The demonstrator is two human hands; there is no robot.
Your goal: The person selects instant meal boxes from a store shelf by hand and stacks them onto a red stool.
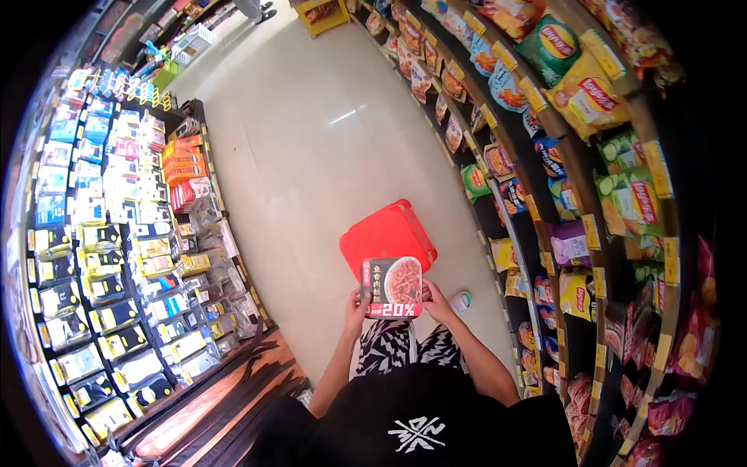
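Between my two hands, in front of my body, is a boxed ready meal (391, 289) with a dark and red front, a picture of a food bowl and a "20%" mark. My left hand (358, 308) grips its left edge, fingers partly behind it. On the opposite edge my right hand (436, 303) is closed, with the thumb at the side. Beyond the box a red stool or bin (385, 233) stands on the floor, partly covered by the box; I cannot tell which it is.
Shelves of chip bags (591, 105) run along my right side. At left a lit rack holds many small packets (101, 272). Pale tiled floor (311, 132) stretches ahead to a yellow stand (320, 17). A person's feet (264, 15) show at the far end, near a white basket (191, 44).
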